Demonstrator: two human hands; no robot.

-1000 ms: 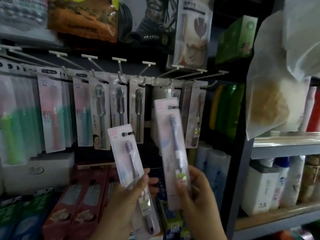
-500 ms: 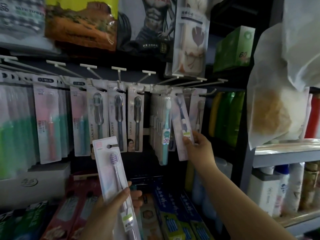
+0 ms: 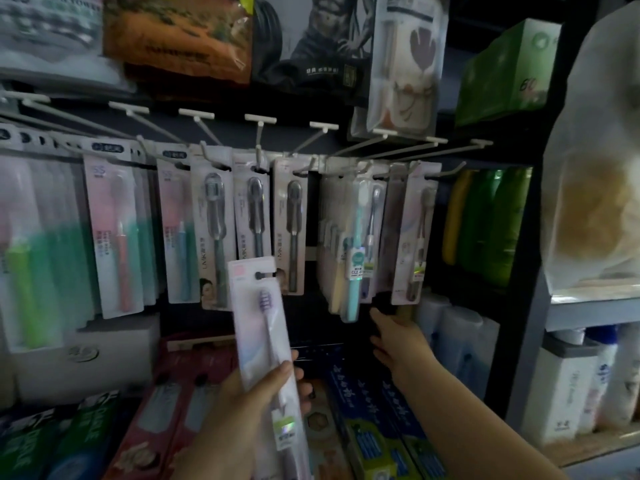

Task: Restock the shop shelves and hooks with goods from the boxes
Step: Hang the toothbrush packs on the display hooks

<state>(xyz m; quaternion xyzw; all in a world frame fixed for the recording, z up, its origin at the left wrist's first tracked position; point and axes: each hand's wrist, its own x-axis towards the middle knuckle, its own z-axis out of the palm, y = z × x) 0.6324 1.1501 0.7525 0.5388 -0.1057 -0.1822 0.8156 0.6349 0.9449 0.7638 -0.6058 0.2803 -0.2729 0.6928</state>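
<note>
The left hand grips a packaged toothbrush below the hooks, the right hand reaches empty with fingers loose; hanging it likely needs its slot threaded onto a hook.

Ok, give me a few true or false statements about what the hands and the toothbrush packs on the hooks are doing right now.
1. The left hand holds a carded pack with a purple-bristled toothbrush. True.
2. The right hand also grips a toothbrush pack. False: it holds nothing and reaches, fingers loose, just under the hanging packs.
3. The teal-handled toothbrush pack hangs on a hook. True.
4. The held purple-bristled pack is already hung on a hook. False: it is in the hand, below the hooks, in front of the dark-headed toothbrush packs.
5. The green cardboard box sits low, among the toothpaste cartons. False: it sits on the top shelf at the right.
</note>
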